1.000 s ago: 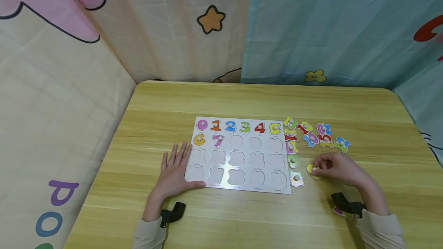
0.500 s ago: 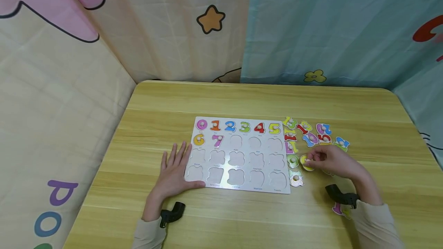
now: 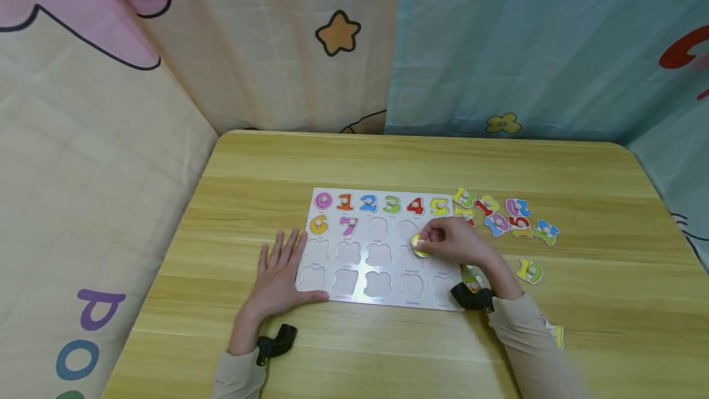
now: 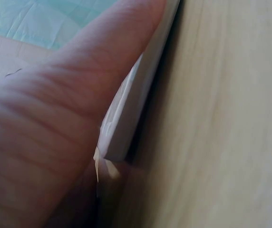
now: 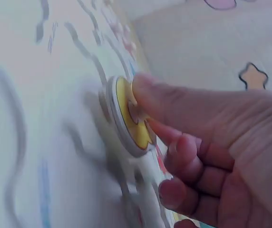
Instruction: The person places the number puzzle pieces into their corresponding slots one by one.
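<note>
A white number puzzle board (image 3: 388, 302) lies on the table, with coloured pieces 0 to 7 in its first two rows and bare recesses below. My left hand (image 3: 282, 276) rests flat at the board's left edge, fingers spread, thumb along the lower left corner. In the left wrist view the thumb side (image 4: 45, 118) lies against the board's edge (image 4: 131, 109). My right hand (image 3: 456, 244) pinches a yellow number puzzle piece (image 5: 123, 102) by its knob. In the head view that piece hangs tilted over the board's right half, just below the second row's recesses.
Loose number pieces lie right of the board, among them a 13 (image 3: 464, 197), a 10 (image 3: 496, 224) and a 15 (image 3: 520, 225). A yellow-green piece (image 3: 530, 271) lies apart. Another (image 3: 554, 332) is partly under the right sleeve. Curtains (image 3: 266, 48) stand behind the table.
My right hand has carried the yellow piece leftward from the table, past the loose pieces, to over the board. My left hand has stayed in place.
</note>
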{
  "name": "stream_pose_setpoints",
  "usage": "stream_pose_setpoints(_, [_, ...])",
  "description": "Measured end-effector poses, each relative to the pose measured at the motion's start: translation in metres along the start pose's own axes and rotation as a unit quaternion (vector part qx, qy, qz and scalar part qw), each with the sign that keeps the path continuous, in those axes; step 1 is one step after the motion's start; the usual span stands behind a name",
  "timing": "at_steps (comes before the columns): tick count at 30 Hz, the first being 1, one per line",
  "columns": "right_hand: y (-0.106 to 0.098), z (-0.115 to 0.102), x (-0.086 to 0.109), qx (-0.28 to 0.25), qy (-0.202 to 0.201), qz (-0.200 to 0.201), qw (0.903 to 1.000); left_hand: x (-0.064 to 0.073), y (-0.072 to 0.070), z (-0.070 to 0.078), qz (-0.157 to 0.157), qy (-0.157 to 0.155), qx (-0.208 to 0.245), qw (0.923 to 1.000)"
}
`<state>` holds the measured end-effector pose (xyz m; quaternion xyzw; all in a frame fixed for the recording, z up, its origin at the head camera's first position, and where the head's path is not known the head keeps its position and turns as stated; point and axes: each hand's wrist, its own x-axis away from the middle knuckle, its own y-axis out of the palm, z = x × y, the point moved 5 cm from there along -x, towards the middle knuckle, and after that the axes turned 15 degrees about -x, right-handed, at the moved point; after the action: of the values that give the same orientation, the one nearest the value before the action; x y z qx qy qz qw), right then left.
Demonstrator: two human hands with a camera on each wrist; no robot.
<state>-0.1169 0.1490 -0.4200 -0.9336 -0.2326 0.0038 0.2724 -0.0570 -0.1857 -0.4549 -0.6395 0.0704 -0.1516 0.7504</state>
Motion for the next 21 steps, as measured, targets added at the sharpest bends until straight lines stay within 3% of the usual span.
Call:
stream_pose_setpoints(10, [0.034,-0.028,-0.045,0.036,0.017,0.048,0.9980,0.000,-0.001,0.001,-0.001,-0.002,0.009,1.0000])
stream_pose_setpoints(21, [0.050,-0.030,-0.062,0.042,0.058,0.100,0.9924,0.000,-0.001,0.002,-0.002,-0.003,0.008,1.0000])
